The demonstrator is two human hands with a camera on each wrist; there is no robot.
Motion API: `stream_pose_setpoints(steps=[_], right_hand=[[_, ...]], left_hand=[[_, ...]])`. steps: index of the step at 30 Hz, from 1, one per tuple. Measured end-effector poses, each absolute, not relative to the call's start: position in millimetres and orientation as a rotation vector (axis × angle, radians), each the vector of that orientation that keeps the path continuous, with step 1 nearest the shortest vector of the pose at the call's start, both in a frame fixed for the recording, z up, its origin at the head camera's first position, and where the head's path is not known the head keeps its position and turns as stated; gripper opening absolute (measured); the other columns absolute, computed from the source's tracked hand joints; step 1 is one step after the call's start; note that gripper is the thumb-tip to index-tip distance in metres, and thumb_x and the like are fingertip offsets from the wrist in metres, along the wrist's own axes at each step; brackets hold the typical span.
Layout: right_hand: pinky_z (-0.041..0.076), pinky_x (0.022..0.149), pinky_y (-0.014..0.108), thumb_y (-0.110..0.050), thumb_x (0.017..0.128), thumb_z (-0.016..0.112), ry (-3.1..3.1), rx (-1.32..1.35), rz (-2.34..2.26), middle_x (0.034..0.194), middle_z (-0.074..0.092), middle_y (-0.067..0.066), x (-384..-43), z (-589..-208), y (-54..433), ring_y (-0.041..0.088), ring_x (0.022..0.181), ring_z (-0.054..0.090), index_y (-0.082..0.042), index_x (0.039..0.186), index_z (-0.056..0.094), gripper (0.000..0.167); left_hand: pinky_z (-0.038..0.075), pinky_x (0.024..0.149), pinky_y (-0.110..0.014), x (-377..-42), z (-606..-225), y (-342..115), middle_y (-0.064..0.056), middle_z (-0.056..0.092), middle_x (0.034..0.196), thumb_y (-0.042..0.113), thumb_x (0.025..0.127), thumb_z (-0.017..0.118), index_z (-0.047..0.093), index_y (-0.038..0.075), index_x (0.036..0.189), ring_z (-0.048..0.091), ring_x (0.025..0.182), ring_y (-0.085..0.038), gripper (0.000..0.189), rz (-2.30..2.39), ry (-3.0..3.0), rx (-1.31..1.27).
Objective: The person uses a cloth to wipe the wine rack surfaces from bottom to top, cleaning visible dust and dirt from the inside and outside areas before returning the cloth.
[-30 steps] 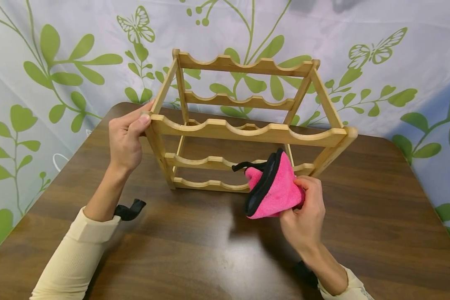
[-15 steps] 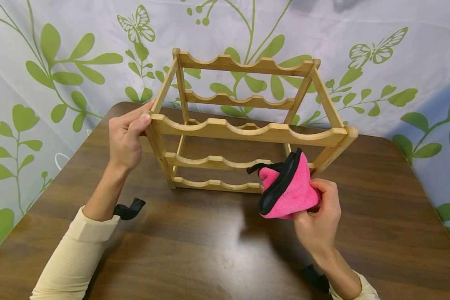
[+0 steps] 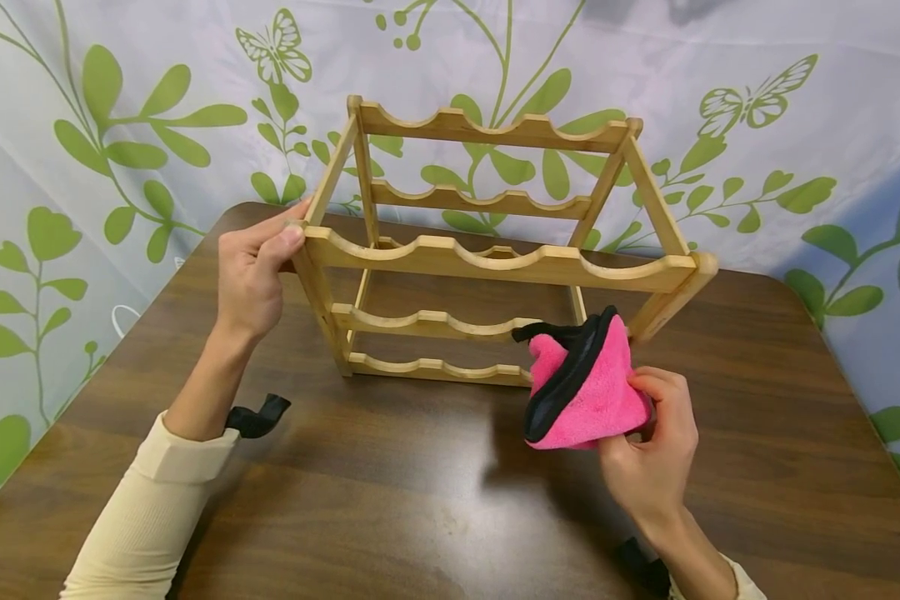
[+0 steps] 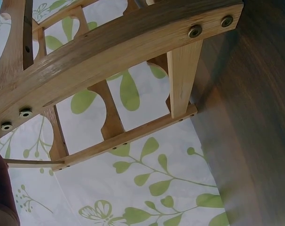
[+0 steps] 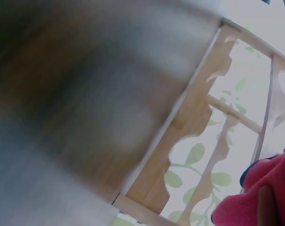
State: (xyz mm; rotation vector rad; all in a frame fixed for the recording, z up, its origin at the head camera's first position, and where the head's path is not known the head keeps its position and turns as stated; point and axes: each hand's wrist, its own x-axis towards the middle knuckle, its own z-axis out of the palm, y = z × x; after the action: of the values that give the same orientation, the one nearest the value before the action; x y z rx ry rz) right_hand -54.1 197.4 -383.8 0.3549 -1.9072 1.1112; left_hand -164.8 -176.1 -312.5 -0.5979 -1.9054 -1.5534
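A light wooden bottle rack (image 3: pixel 495 265) with scalloped rails stands on the table. My left hand (image 3: pixel 253 271) grips its front left top corner, thumb on the front and fingers behind the post. In the left wrist view the rack's side post (image 4: pixel 109 59) with metal bolts fills the upper part, and a bit of the hand (image 4: pixel 2 188) shows at the left edge. My right hand (image 3: pixel 652 450) holds a folded pink cloth (image 3: pixel 592 387) with black edging between thumb and fingers. The cloth overlaps the right end of the lower front rails in the head view.
The dark brown wooden table (image 3: pixel 390 500) extends around the rack. Behind it hangs a white curtain (image 3: pixel 195 158) with green leaves and butterflies. Black straps (image 3: pixel 258 417) hang at both wrists. A thin white cable (image 3: pixel 123 317) lies past the table's left edge.
My right hand has moved right along the lower front rails with the pink cloth, then slightly down toward me. The left hand keeps its grip and the rack has stayed in place.
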Motion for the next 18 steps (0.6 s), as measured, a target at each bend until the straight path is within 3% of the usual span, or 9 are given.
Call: stream_pose_setpoints(steps=[3,8,14,18], right_hand=[[0.044,0.076,0.015,0.009,0.063,0.057,-1.899,0.431,1.119,0.094,0.056,0.031,-53.3,-382.5,189.9,0.014,0.092,0.054,0.018,0.092,0.054,0.031],[0.047,0.080,0.014,0.005,0.064,0.062,-1.944,0.591,1.123,0.097,0.057,0.029,-54.2,-378.5,173.2,0.022,0.091,0.055,0.016,0.095,0.056,0.033],[0.049,0.072,0.016,-0.008,0.081,0.061,-1.944,0.747,1.119,0.102,0.058,0.025,-56.8,-371.6,146.2,0.029,0.089,0.056,0.013,0.100,0.057,0.028],[0.050,0.075,0.020,-0.013,0.089,0.059,-1.885,0.795,1.147,0.103,0.059,0.025,-58.9,-366.6,126.3,0.031,0.090,0.057,0.012,0.101,0.058,0.027]], left_hand=[[0.055,0.058,-0.018,-165.4,-312.5,-175.5,-0.024,0.064,0.118,0.014,0.093,0.051,0.065,-0.007,0.120,0.069,0.077,-0.002,0.037,-1.555,-1.902,-0.598],[0.055,0.057,-0.018,-165.5,-312.2,-175.2,-0.023,0.065,0.118,0.014,0.093,0.050,0.066,-0.006,0.119,0.069,0.075,-0.003,0.037,-1.549,-1.898,-0.594],[0.055,0.057,-0.018,-165.0,-312.5,-175.6,-0.021,0.065,0.117,0.015,0.093,0.050,0.066,-0.006,0.119,0.068,0.075,-0.003,0.036,-1.540,-1.904,-0.588],[0.055,0.057,-0.018,-165.0,-312.4,-176.2,-0.022,0.066,0.116,0.015,0.094,0.051,0.066,-0.005,0.119,0.068,0.074,-0.003,0.036,-1.546,-1.906,-0.587]])
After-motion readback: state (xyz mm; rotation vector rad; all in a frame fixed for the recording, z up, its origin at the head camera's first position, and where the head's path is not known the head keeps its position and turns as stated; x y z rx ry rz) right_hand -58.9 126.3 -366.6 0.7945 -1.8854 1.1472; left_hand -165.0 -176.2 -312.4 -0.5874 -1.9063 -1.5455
